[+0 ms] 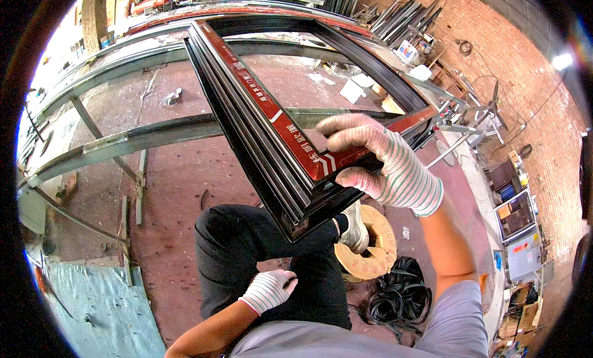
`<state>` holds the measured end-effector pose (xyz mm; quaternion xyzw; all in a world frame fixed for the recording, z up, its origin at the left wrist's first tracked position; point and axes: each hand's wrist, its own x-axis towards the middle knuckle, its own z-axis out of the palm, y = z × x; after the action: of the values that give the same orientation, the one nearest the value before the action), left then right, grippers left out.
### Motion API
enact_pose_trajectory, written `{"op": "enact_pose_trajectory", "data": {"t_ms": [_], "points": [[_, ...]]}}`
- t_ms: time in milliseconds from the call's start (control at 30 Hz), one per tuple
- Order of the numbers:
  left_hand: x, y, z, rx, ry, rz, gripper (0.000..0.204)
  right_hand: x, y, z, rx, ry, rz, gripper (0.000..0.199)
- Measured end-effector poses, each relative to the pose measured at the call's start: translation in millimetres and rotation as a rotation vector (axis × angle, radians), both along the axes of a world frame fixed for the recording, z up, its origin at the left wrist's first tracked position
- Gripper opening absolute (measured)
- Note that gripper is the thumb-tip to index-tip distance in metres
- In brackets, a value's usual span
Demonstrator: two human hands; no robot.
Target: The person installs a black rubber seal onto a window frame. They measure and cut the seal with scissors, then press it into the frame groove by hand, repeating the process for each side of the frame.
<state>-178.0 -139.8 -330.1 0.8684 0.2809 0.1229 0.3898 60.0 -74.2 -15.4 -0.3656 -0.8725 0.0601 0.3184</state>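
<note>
A black metal window frame with red protective film lies across metal rails, its near corner jutting toward my raised knee. My right hand, in a striped white knit glove, curves round the frame's near right bar beside that corner. Its fingers reach to the inner side, and the thumb sits at the outer edge. My left hand, in a matching glove, rests by my thigh with its fingers curled in. Whatever it may hold is hidden, and its fingertips look dark.
Metal rails form a bench under the frame. On the reddish floor, a yellow ring-shaped piece surrounds my shoe, beside a heap of black strips. A greenish sheet lies at lower left. A standing fan is by the brick wall.
</note>
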Motion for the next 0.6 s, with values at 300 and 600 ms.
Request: {"op": "enact_pose_trajectory", "data": {"t_ms": [300,600], "points": [[0.8,2.7,1.4,0.004,0.029,-0.042,0.029,1.3,15.1,7.5,0.068,-0.289,0.083,0.059],[2.5,2.1,-0.7,-0.017,0.058,-0.063,0.03,-15.0,14.0,11.4,0.072,-0.346,0.013,0.059]]}}
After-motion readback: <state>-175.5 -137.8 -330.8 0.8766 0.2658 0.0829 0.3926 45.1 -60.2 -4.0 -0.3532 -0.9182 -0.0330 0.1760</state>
